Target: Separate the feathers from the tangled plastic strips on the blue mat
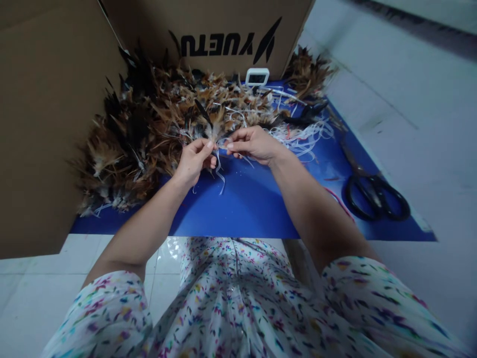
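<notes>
My left hand [196, 160] pinches the base of a small bunch of feathers [213, 127], whose tips point away from me. Close beside it, my right hand [253, 144] has thumb and fingers pressed together on a thin white ribbon [222, 144] by the bunch's base. A loose end of white ribbon hangs below the left fingertips. Behind both hands lies a large heap of brown and black feathers [149, 114]. A tangle of white ribbons [303, 139] rests to the right of my right hand.
Black-handled scissors [375, 198] lie at the right of the blue table [238, 209], near a pink cord [341, 205]. A small white display device [257, 77] stands before a cardboard box [219, 20]. Another cardboard panel [48, 124] blocks the left. More feathers [307, 74] sit at the back right.
</notes>
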Tool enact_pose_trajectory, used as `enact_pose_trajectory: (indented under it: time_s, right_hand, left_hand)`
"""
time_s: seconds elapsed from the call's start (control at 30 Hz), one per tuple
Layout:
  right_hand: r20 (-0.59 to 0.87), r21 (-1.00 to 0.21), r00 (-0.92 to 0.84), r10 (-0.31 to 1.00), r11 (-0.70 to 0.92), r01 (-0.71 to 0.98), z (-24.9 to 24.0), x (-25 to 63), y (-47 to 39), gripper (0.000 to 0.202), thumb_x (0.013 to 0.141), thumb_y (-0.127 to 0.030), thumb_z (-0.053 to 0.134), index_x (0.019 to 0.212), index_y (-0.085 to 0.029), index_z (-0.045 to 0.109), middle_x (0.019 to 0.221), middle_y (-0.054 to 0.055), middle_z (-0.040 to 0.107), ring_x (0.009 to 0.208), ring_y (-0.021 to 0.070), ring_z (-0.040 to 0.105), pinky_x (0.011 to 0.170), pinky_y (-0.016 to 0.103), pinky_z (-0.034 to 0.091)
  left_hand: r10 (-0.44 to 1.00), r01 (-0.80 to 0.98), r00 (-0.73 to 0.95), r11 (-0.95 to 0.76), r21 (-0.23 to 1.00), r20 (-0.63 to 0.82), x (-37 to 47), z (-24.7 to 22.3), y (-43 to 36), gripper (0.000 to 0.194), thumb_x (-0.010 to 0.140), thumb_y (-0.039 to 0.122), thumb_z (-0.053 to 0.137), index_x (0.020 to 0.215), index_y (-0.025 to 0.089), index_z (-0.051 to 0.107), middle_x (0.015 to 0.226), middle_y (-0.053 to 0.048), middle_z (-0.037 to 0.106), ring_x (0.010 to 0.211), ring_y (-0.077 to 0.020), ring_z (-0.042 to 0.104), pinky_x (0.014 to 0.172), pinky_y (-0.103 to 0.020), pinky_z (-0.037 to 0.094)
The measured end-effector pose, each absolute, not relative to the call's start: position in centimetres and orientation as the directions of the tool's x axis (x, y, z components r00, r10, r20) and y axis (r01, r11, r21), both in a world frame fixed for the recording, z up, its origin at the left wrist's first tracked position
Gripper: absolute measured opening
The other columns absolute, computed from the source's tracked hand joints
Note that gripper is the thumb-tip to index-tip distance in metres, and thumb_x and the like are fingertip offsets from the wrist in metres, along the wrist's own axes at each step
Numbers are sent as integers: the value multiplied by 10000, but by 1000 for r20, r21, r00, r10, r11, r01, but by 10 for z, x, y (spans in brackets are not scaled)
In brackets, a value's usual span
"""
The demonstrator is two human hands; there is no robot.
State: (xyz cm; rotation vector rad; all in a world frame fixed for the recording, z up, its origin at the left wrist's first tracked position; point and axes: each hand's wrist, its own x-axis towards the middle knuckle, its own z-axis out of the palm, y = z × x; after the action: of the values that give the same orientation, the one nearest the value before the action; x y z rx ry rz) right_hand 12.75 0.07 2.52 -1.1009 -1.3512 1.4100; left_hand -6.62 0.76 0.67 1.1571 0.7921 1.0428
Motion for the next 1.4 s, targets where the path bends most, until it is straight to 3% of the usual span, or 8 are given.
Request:
enact_pose_trajectory:
  time_s: [0.43, 0.7, 0.8, 0.9, 0.97, 1.07, 1.2, 1.4]
  right_hand:
    - [-21, -1000, -218, 976, -18, 19, 25, 124, 0, 155, 689, -166, 831, 758, -123, 699, 635, 15, 692, 504, 78, 563, 458, 196, 411]
    - [60, -997, -90, 994, 55, -57, 26, 133, 3, 168, 687, -247, 823, 782, -166, 710, 719, 1, 718, 553, 64, 565, 453, 168, 389]
    - [75, -997, -260, 963, 76, -5, 31, 135, -2, 189, 670, -298, 826, 782, -176, 735, 731, 6, 735, 571, 74, 584, 485, 181, 419]
    - [-15, -968, -554, 832, 126, 216, 35, 132, -8, 184, 649, -277, 825, 804, -193, 773, 726, -1, 744, 631, 105, 630, 581, 216, 488]
    - [-76, -911, -624, 778, 201, 361, 35, 128, -10, 191, 646, -204, 807, 836, -210, 788, 751, -9, 754, 696, 124, 658, 666, 237, 514]
    - [37, -837, -463, 886, 280, 469, 31, 123, -7, 182, 692, -125, 729, 847, -204, 782, 807, -4, 760, 765, 134, 665, 766, 260, 512]
    - [274, -825, -169, 947, 322, 464, 24, 118, 0, 154, 755, -189, 693, 892, -167, 761, 859, 20, 746, 793, 144, 641, 806, 294, 501]
    - [305, -881, -173, 937, 346, 322, 22, 108, -3, 212, 752, -320, 725, 916, -187, 736, 820, 8, 713, 762, 137, 615, 740, 276, 493]
  left_hand:
    - [942, -153, 335, 40, 987, 14, -64, 4, 7, 245, 818, 349, 767, 699, 160, 666, 462, 24, 559, 392, -72, 511, 433, -177, 446]
    - [996, -240, 83, 6, 971, 15, -66, 7, 14, 232, 855, 224, 716, 653, 156, 626, 605, 32, 619, 401, -32, 492, 389, -151, 389]
    - [1000, -279, 2, -11, 960, 12, -69, 9, 18, 235, 880, 206, 679, 659, 167, 610, 642, 40, 625, 412, -22, 486, 395, -143, 391]
    - [1000, -312, 6, 0, 950, 2, -71, 11, 20, 232, 891, 212, 667, 671, 174, 606, 643, 39, 616, 424, -20, 479, 409, -137, 395]
    - [999, -329, 30, 22, 944, -13, -71, 12, 19, 221, 886, 214, 674, 680, 172, 608, 661, 33, 621, 431, -16, 474, 408, -132, 385]
    - [996, -346, 77, 74, 935, -50, -69, 14, 16, 207, 886, 196, 671, 690, 159, 615, 671, 26, 622, 432, -14, 470, 406, -129, 378]
    - [979, -363, 180, 160, 918, -100, -66, 15, 10, 245, 936, 125, 558, 700, 137, 624, 680, 13, 627, 424, -14, 470, 406, -134, 383]
    - [945, -343, 308, 216, 914, -108, -63, 14, 4, 182, 882, 151, 656, 704, 134, 623, 685, 21, 607, 440, -17, 481, 407, -140, 389]
